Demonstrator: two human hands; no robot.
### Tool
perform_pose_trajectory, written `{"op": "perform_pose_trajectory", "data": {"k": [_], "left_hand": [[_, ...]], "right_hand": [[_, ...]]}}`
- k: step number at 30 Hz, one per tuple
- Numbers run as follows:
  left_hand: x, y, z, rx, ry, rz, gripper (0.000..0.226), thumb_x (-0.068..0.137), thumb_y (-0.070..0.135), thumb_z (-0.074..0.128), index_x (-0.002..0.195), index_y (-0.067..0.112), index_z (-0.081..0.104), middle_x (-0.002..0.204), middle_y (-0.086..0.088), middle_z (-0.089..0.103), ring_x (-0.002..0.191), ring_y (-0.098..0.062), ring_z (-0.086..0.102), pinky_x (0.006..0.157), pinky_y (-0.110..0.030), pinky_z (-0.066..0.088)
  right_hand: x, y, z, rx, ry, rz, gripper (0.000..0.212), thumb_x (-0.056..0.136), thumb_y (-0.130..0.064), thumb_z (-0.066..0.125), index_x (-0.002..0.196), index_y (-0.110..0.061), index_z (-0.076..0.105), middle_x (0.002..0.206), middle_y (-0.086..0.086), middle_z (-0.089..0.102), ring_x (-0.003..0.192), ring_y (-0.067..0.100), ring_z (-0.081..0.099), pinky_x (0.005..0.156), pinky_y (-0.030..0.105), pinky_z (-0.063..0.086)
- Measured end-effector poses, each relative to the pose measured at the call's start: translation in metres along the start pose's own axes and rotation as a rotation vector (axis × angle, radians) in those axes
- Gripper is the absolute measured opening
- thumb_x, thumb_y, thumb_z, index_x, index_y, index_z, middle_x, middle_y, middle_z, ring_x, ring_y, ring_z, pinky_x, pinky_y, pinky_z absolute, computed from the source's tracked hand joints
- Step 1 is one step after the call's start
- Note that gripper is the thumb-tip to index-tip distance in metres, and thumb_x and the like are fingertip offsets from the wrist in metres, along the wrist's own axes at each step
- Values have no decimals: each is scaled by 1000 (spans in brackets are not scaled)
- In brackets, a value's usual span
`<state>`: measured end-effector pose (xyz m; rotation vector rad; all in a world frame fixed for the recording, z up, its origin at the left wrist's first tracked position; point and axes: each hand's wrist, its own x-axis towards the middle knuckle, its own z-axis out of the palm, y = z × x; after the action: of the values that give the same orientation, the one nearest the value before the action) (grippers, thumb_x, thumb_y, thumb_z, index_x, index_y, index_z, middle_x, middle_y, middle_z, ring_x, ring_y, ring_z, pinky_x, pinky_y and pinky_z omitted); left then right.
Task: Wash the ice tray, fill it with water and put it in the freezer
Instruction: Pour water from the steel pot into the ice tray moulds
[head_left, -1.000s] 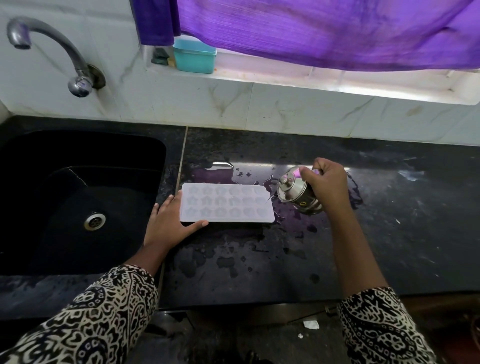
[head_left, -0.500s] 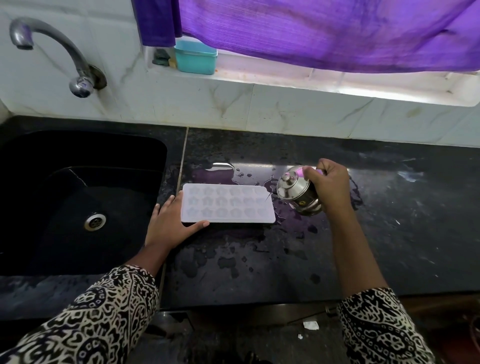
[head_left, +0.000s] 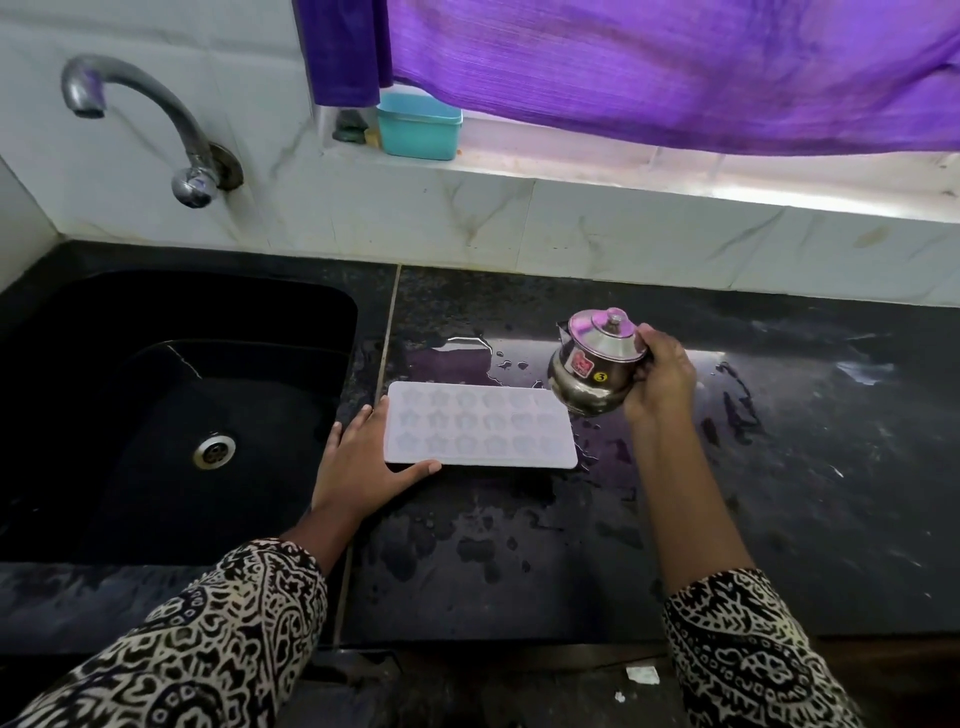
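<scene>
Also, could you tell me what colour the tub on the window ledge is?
The tub is teal; the head view shows it.

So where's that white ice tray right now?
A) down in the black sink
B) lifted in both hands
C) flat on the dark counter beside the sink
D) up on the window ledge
C: the ice tray lies flat on the wet counter beside the sink, left hand resting against its left end, right hand holding a steel pot near its other end.

A purple curtain (head_left: 675, 78) hangs over the far sill (head_left: 623, 171). A teal tub (head_left: 418, 127) stands at its left end. The counter (head_left: 831, 467) is wet.
</scene>
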<state>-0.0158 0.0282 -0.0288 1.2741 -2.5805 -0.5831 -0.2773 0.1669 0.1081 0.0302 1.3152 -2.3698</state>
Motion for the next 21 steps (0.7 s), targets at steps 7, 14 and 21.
{"op": "perform_pose_trajectory", "data": {"k": [7, 14, 21], "left_hand": [[2, 1, -2, -6, -10, -7, 128, 56, 98, 30, 156, 20, 11, 160, 3, 27, 149, -11, 14, 122, -39, 4], [5, -1, 0, 0, -17, -14, 125, 58, 97, 31, 156, 23, 9, 161, 7, 23, 150, -8, 10, 122, -38, 2], [6, -1, 0, -3, -25, -23, 122, 63, 93, 40, 156, 22, 8, 162, 9, 19, 150, -7, 9, 121, -36, -1]], "right_hand": [[21, 38, 62, 27, -63, 96, 20, 81, 1, 65, 68, -10, 54, 57, 0, 58, 49, 10, 54, 48, 20, 47], [44, 98, 97, 26, -74, 179, 26, 85, 2, 58, 64, -10, 50, 39, -8, 49, 34, 3, 43, 38, 15, 37], [60, 136, 97, -26, -31, 272, 29, 85, -1, 55, 60, -13, 44, 36, -10, 38, 31, 2, 33, 35, 15, 31]]}}
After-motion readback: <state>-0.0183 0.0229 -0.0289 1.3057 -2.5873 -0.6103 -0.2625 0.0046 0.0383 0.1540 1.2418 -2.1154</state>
